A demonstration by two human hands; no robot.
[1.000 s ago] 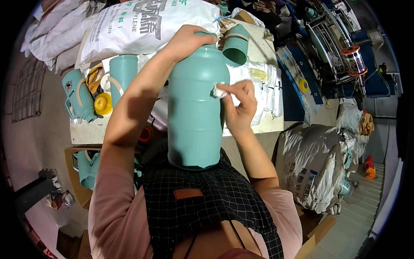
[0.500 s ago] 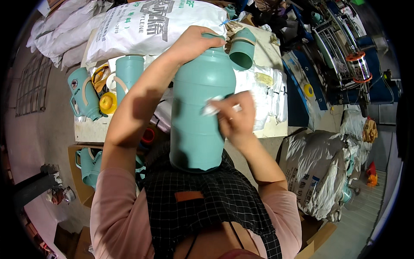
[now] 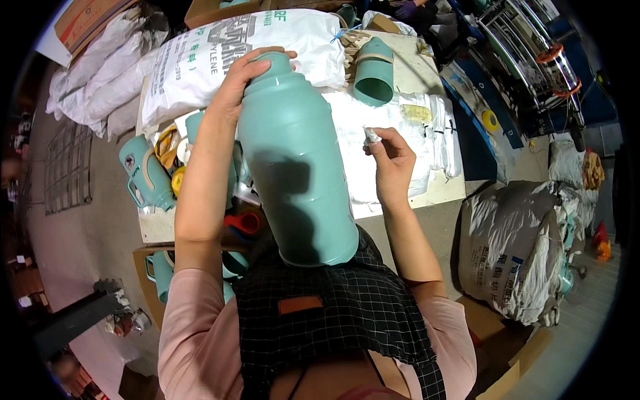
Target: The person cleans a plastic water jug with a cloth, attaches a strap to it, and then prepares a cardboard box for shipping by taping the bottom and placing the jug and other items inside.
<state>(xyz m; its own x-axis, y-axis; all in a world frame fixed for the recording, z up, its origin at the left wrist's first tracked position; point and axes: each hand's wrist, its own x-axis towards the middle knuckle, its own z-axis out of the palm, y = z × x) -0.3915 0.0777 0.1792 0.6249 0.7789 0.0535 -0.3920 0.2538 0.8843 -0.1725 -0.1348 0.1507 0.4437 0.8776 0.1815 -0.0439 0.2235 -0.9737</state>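
Note:
A large teal plastic flask body (image 3: 307, 153) leans over my lap against the checked apron (image 3: 333, 303), its top tilted left. My left hand (image 3: 247, 80) is closed round its neck. To the right of the flask, my right hand (image 3: 390, 160) pinches a crumpled white wad (image 3: 372, 135), held off the flask's surface. Beyond, a teal cylindrical part with an open end (image 3: 373, 77) lies near white flat packages (image 3: 413, 147) on the table (image 3: 447, 187). Teal jugs with handles (image 3: 147, 173) and yellow items (image 3: 179, 181) sit left of my left arm, partly hidden.
A large white sack (image 3: 173, 80) lies across the table's back. A box of teal parts (image 3: 143, 273) is lower left. A bulging grey sack (image 3: 500, 247) stands right, below a metal machine (image 3: 520, 47). Another person's purple hand (image 3: 407, 10) shows at the top.
The flask's top has swung left with my left hand. My right hand, earlier rubbing the white wad on the flask, is now apart from it to the right. The view has shifted slightly.

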